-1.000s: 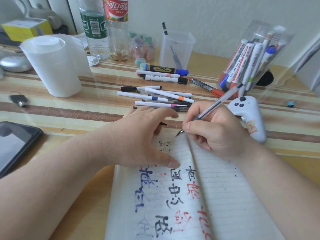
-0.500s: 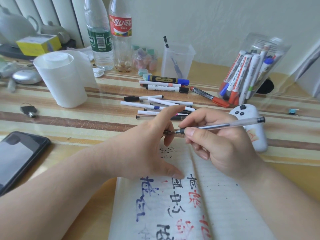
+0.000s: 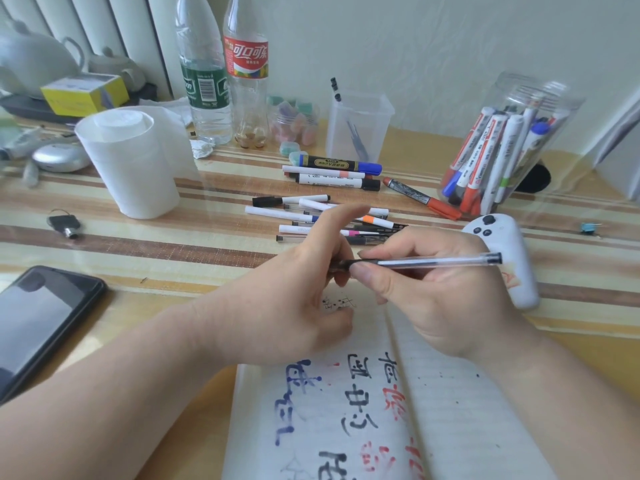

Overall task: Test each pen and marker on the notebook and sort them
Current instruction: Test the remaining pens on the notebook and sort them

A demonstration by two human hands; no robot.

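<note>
An open lined notebook [image 3: 450, 410] with blue, black and red test writing lies at the near edge. My right hand [image 3: 433, 306] grips a clear black-ink pen [image 3: 433, 262], held level above the page top. My left hand [image 3: 287, 299] is lifted off the page, its thumb and middle fingers pinching the pen's dark front end and its index finger straight. I cannot tell whether a cap is there. Several loose pens [image 3: 287, 213] and thick markers [image 3: 332, 181] lie behind the hands. A tilted clear jar [image 3: 530, 98] holds several markers. A clear square cup [image 3: 360, 126] holds two pens.
A white game controller [image 3: 516, 271] lies right of my right hand. On the left are a phone [image 3: 38, 320], a key [image 3: 65, 225] and a white paper roll [image 3: 135, 164]. Two plastic bottles [image 3: 204, 81] stand at the back.
My right hand lifted the pen off the page and turned it level. My left hand rose from the notebook and closed on the pen's front end. The camera view tilted up.
</note>
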